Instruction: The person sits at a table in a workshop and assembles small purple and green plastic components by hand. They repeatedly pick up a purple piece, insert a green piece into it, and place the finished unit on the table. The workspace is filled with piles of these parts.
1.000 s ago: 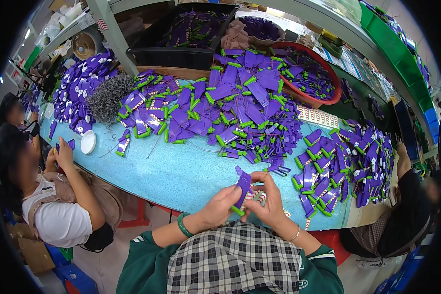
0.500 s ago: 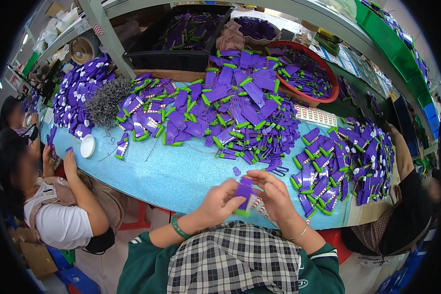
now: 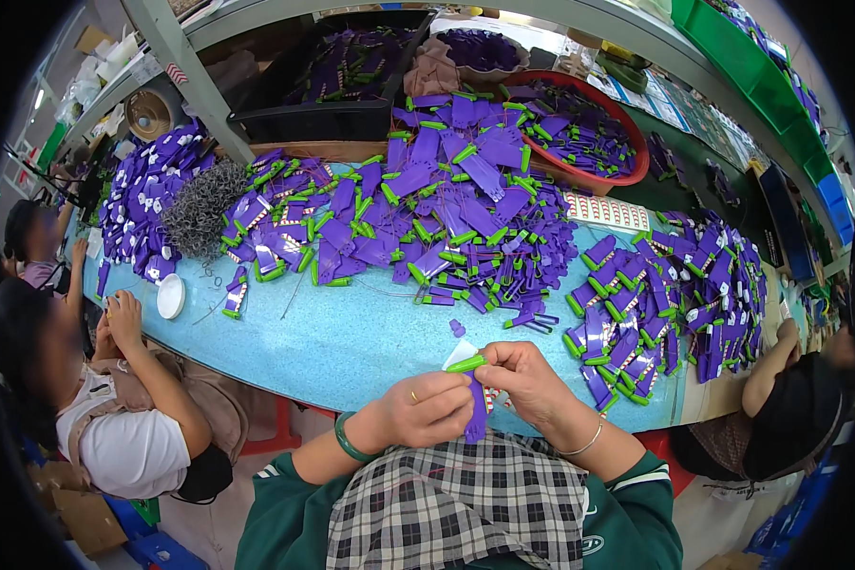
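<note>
Both my hands meet over the near edge of the blue table [image 3: 351, 328]. Between them is a flat purple plastic piece [image 3: 477, 418] with a green end strip [image 3: 465, 364]; the purple part hangs down and the green end points away from me. A small white flap [image 3: 458, 353] shows beyond the green strip. My left hand [image 3: 426, 408] is closed on the piece, with fingers curled. My right hand [image 3: 522, 380] pinches the right end of the green strip between thumb and fingers. Ahead lies a large pile of similar purple-and-green pieces [image 3: 475, 180].
Another such pile [image 3: 627, 332] lies at right, near a sticker sheet [image 3: 608, 211]. At left are a tangle of grey metal parts [image 3: 198, 214], a white lid [image 3: 171, 296] and purple-white pieces [image 3: 147, 204]. A black crate [image 3: 313, 119] and red basin [image 3: 648, 142] stand behind. People sit on both sides.
The purple piece has been turned end for end: its green end, formerly toward me, now points away. My right hand has closed onto the green strip. The view has shifted slightly.
</note>
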`<state>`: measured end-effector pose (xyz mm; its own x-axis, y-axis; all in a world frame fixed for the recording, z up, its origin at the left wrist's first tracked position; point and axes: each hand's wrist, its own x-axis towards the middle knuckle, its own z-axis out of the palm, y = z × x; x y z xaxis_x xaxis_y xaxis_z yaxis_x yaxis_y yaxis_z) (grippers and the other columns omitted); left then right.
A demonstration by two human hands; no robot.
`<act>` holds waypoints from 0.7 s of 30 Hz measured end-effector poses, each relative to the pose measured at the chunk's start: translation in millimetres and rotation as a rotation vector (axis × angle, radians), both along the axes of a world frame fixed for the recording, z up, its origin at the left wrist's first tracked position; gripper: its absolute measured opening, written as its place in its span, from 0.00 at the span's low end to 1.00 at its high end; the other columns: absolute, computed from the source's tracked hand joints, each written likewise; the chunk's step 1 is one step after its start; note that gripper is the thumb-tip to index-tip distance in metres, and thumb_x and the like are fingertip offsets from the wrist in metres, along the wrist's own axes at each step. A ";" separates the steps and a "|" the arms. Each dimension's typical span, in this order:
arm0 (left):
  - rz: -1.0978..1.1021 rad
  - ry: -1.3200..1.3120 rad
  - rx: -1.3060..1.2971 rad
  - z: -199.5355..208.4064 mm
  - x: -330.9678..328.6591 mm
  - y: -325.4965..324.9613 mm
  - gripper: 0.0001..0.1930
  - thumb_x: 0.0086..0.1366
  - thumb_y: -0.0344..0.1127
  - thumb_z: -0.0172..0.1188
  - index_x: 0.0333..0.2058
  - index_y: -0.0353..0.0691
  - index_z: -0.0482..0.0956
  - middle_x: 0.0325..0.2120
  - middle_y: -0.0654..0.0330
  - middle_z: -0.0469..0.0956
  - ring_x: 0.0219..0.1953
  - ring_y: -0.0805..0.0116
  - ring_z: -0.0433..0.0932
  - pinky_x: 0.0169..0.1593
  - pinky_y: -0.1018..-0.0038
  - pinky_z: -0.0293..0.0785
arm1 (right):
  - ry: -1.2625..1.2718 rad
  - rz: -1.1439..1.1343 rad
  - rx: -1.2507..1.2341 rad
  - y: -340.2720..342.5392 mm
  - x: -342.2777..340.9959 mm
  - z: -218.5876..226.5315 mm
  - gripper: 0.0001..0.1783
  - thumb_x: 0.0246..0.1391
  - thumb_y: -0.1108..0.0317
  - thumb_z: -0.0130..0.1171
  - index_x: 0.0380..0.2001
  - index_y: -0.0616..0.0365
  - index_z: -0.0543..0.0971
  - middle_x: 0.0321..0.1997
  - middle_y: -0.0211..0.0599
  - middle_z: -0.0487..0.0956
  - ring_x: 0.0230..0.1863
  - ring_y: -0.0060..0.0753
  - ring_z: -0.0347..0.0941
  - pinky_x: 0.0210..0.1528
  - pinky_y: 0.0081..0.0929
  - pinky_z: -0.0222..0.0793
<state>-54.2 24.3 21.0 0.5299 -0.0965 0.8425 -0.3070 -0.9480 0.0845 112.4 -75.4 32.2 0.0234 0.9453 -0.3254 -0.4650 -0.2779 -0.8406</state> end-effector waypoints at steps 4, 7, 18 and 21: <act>-0.020 -0.029 0.011 -0.1 -1.6 -1.8 0.10 0.44 0.22 0.63 0.28 0.35 0.77 0.34 0.56 0.74 0.37 0.60 0.77 0.35 0.73 0.80 | 0.074 0.041 -0.060 -1.7 -7.6 -1.5 0.11 0.56 0.65 0.58 0.22 0.57 0.78 0.23 0.24 0.75 0.24 0.13 0.66 0.26 0.16 0.60; -0.001 0.007 0.000 1.9 -4.2 -3.9 0.10 0.44 0.23 0.63 0.29 0.34 0.77 0.34 0.56 0.74 0.37 0.60 0.77 0.35 0.73 0.81 | 0.080 0.087 -0.103 -11.5 -12.3 -7.3 0.15 0.58 0.61 0.56 0.21 0.56 0.79 0.22 0.25 0.76 0.24 0.13 0.67 0.27 0.17 0.61; 0.035 0.156 -0.586 -16.3 21.1 -17.7 0.07 0.46 0.21 0.64 0.26 0.35 0.77 0.28 0.56 0.76 0.30 0.62 0.77 0.31 0.72 0.75 | -0.783 -0.301 0.324 -47.4 4.3 -7.6 0.07 0.52 0.70 0.60 0.31 0.64 0.77 0.28 0.36 0.76 0.30 0.25 0.72 0.37 0.26 0.68; -0.061 0.431 -0.895 -7.5 45.2 -19.6 0.08 0.50 0.24 0.65 0.30 0.35 0.76 0.25 0.57 0.74 0.26 0.63 0.75 0.30 0.73 0.72 | -0.910 -0.316 0.298 -54.8 13.3 -23.3 0.12 0.48 0.77 0.60 0.38 0.63 0.74 0.37 0.38 0.75 0.35 0.26 0.72 0.39 0.24 0.69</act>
